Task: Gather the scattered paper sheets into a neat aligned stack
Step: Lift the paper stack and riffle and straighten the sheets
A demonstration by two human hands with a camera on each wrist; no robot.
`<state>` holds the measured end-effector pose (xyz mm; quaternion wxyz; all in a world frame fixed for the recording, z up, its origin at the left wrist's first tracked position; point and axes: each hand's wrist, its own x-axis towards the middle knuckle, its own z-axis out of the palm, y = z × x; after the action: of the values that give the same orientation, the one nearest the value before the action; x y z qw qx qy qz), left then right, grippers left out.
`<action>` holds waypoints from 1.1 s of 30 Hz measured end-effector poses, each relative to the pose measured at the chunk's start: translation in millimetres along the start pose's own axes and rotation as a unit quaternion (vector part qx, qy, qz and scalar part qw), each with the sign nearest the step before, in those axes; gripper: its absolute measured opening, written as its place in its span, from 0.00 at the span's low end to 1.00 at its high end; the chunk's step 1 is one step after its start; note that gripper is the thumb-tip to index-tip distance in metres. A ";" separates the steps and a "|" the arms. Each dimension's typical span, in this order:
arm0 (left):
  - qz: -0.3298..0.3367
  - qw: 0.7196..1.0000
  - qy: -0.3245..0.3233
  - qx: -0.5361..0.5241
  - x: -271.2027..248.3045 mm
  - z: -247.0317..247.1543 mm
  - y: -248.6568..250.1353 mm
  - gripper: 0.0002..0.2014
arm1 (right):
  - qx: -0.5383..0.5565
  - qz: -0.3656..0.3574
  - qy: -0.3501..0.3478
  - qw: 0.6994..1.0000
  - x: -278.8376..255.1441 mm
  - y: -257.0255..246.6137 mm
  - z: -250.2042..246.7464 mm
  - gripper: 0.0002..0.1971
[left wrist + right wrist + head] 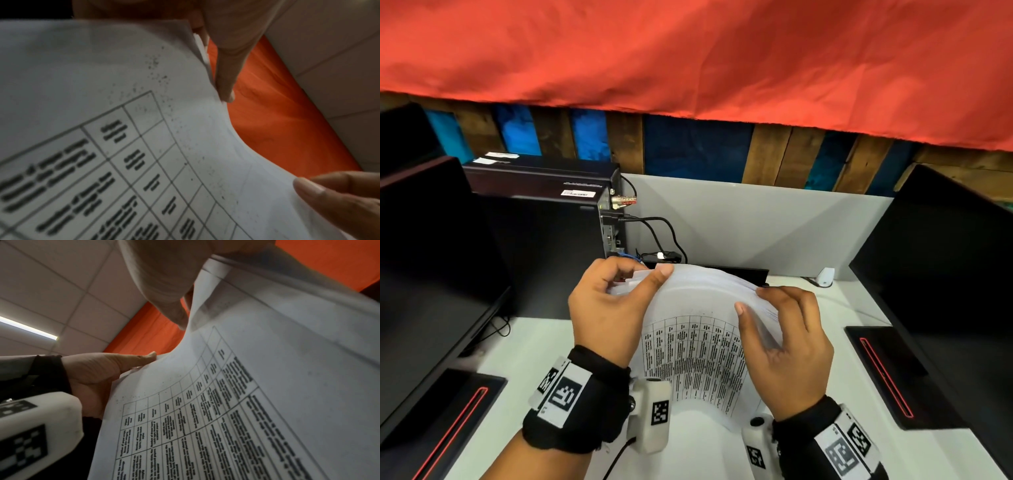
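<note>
A stack of white paper sheets (688, 342) stands bowed between my hands over the white desk (544, 346), a printed table on its front sheet. My left hand (643, 274) pinches the stack's top left corner, thumb in front and fingers curled behind. My right hand (751, 301) holds the right edge, thumb on the front sheet and fingers behind. The left wrist view shows the printed sheet (123, 113) close up, with my left thumb (224, 73) along its edge. In the right wrist view the sheet (246, 386) curves up under my right thumb (174, 305). The sheet edges at the top are fanned, not flush.
Dark monitors (431, 257) (945, 257) flank the desk, their black bases (458, 411) (887, 373) at the front left and right. A black computer case (544, 212) with cables (661, 233) stands behind the left hand. A grey partition (756, 222) closes the back, with red cloth (688, 51) above.
</note>
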<state>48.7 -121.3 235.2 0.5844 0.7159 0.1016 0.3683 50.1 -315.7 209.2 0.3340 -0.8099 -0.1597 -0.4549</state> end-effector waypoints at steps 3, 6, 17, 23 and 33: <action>0.004 0.999 -0.027 -0.018 3.7 -3.5 -1.8 0.08 | 0.016 0.007 0.015 1.000 -2.2 4.2 -0.3 0.09; -0.021 0.996 -0.044 -0.073 5.9 -9.3 -6.1 0.05 | 0.040 0.014 0.026 0.999 -3.3 9.1 -0.9 0.05; -0.006 0.999 -0.028 -0.037 -6.3 -1.7 3.1 0.12 | 0.044 -0.002 0.007 0.999 -10.4 3.7 -1.3 0.11; 0.023 0.999 -0.036 0.011 -5.7 3.2 4.2 0.06 | 0.059 -0.019 0.011 0.998 -12.3 3.8 -1.3 0.10; -0.097 0.980 -0.019 -0.171 -4.2 -9.1 -12.0 0.14 | 0.092 0.060 0.034 0.993 -11.0 6.5 -1.0 0.11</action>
<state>43.3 -113.3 222.9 0.7332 0.5989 0.0948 0.3077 47.2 -320.6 197.7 0.4393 -0.7680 -0.1404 -0.4445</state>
